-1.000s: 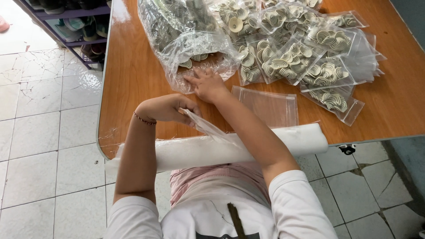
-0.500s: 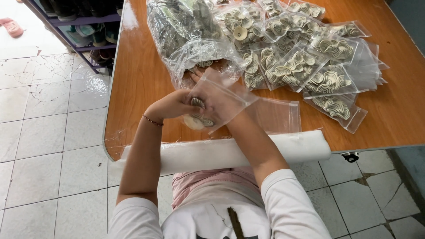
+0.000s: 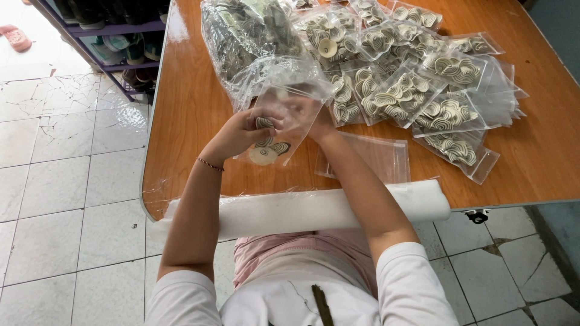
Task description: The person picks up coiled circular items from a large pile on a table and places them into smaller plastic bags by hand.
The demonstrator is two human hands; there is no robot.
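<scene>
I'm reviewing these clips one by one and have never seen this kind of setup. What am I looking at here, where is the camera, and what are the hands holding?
There is no machine: a person works with two bare hands, filmed by a camera on their head that looks down. Both hands hold a small clear plastic bag above a wooden table. The left hand pinches it from the side, and the right hand has its grip at the bag's mouth. A few cream spiral pieces lie inside. Behind is a large bulk bag of the same pieces, to the right a pile of filled bags, and nearby an empty flat bag. A white foam roll lies along the table's near edge.
</scene>
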